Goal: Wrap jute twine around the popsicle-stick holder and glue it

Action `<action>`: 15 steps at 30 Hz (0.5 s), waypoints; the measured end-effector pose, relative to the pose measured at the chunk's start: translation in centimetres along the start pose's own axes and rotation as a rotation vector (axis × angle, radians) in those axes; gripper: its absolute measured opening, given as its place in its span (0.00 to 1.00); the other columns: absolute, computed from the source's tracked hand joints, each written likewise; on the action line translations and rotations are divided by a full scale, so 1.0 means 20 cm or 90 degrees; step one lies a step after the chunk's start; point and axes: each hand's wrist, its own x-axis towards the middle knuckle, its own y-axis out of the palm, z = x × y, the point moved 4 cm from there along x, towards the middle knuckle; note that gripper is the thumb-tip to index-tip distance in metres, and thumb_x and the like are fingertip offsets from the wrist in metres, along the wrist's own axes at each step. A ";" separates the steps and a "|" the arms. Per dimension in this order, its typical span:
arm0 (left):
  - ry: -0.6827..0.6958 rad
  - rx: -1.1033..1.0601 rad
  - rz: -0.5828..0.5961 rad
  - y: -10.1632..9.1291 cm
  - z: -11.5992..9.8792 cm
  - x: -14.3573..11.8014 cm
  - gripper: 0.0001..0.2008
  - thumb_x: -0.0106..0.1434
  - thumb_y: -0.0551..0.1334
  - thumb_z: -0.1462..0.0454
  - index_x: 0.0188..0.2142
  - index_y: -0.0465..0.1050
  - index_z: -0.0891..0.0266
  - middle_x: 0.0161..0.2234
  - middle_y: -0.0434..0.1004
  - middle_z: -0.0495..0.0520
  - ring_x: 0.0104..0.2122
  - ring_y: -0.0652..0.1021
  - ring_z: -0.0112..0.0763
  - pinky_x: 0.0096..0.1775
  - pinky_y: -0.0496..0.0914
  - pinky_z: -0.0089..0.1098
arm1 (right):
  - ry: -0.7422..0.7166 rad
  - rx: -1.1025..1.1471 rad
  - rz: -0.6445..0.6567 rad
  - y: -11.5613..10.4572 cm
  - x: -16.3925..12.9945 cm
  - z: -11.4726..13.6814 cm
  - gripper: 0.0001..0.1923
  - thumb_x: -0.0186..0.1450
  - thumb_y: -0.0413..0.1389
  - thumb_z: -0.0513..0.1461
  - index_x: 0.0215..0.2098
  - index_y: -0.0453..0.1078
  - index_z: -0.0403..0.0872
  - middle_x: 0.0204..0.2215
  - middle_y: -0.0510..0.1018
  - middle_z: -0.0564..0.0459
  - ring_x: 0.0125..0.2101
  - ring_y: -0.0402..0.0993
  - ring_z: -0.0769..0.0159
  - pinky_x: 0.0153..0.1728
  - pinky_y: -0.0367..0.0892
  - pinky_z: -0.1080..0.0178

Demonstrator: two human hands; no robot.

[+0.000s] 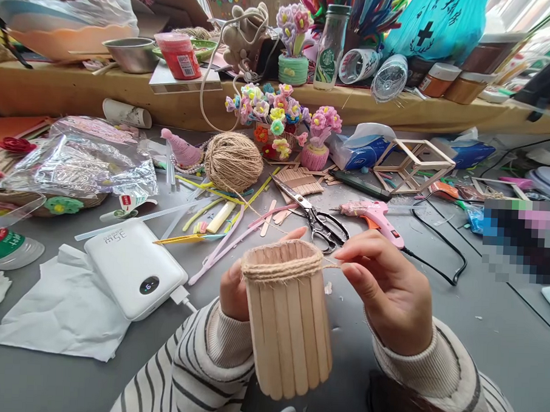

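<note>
1. Stick cup (292,334) held at near centre, over the grey table (491,355), mouth up and tilted.
2. Left hand (235,292) clamped round its left and far side.
3. Twine (284,269) in several turns around the cup at the rim.
4. Right hand (390,290): thumb and forefinger pinched on a twine strand just right of the rim.
5. Beyond: twine ball (234,162), black-handled scissors (322,220), pink glue gun (370,217) beside them.
</note>
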 end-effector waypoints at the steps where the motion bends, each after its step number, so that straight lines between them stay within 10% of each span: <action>1: 0.007 -0.013 0.002 -0.01 0.01 0.00 0.39 0.48 0.59 0.46 0.55 0.61 0.63 0.46 0.72 0.59 0.46 0.72 0.49 0.48 0.64 0.44 | -0.003 0.002 -0.001 0.00 0.00 0.00 0.02 0.61 0.53 0.37 0.32 0.68 0.47 0.26 0.70 0.53 0.29 0.67 0.68 0.26 0.64 0.64; 15: -0.079 -0.120 0.024 0.02 0.05 0.00 0.41 0.51 0.54 0.41 0.58 0.55 0.63 0.55 0.64 0.62 0.59 0.57 0.53 0.55 0.55 0.50 | 0.006 -0.016 -0.042 0.01 0.01 -0.03 0.03 0.60 0.54 0.33 0.31 0.68 0.47 0.26 0.71 0.54 0.27 0.67 0.69 0.25 0.65 0.64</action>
